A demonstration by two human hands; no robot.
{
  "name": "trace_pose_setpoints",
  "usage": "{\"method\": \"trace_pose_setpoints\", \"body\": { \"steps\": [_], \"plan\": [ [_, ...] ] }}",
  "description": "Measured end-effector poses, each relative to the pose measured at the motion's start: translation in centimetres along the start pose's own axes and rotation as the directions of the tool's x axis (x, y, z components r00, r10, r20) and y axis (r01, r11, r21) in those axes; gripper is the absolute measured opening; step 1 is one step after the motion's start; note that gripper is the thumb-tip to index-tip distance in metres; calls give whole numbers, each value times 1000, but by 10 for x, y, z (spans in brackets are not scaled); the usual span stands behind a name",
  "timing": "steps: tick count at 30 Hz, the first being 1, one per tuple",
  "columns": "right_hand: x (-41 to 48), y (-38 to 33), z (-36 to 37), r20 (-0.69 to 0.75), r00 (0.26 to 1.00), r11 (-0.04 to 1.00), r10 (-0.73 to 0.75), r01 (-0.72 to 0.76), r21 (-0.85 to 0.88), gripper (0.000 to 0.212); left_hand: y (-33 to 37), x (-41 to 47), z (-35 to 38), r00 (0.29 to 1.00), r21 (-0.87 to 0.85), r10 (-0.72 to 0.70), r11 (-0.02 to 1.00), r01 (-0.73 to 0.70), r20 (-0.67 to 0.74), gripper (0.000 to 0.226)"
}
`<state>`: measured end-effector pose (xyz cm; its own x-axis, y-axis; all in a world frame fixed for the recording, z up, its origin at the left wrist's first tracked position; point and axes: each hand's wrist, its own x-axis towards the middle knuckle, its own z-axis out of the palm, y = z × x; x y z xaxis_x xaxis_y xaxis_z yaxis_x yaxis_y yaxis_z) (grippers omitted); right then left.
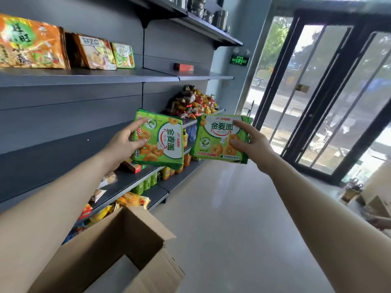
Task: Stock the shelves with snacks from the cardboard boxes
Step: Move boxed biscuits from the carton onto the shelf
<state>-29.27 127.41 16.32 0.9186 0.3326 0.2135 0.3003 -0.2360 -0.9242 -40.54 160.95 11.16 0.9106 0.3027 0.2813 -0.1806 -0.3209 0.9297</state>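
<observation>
Left hand [124,142]: thumb pressed on the printed face of a green snack packet [160,138], forefinger laid along its upper edge, remaining fingers hidden behind. The grip is a pinch on the packet's left side. The packet is turned sideways, so its lettering runs vertically.

Right hand [252,144]: thumb on the front of a second green packet [218,138], forefinger spread above it toward the top right corner, other fingers out of sight behind. This packet is upright, gripped by its right side.

Both packets are in the air, side by side and nearly touching, in front of the grey shelving [84,78].

Open cardboard box [110,240] below the left forearm, flaps up.

Upper shelf: orange packets [31,43] stand in a row. Farther along, a heap of wrapped sweets [192,102]. Glass doors [317,92] to the right.
</observation>
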Motion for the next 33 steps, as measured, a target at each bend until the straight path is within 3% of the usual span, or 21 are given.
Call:
{"method": "trace_pose_setpoints", "body": {
  "steps": [8,19,26,33],
  "plan": [
    [150,33,-38,-13,1000,1000,-24,24,15,52,-17,156,47,1000,30,-14,999,13,10,63],
    [390,97,-68,132,986,994,-98,91,64,49,-38,306,92,975,78,-55,994,73,-214,60],
    [523,91,-19,283,945,979,-165,122,162,46,-41,358,54,873,183,-46,971,152,-486,54],
    [633,51,81,369,867,936,-335,260,237,48,-46,422,-17,744,264,74,954,141,-664,42]
  ]
}}
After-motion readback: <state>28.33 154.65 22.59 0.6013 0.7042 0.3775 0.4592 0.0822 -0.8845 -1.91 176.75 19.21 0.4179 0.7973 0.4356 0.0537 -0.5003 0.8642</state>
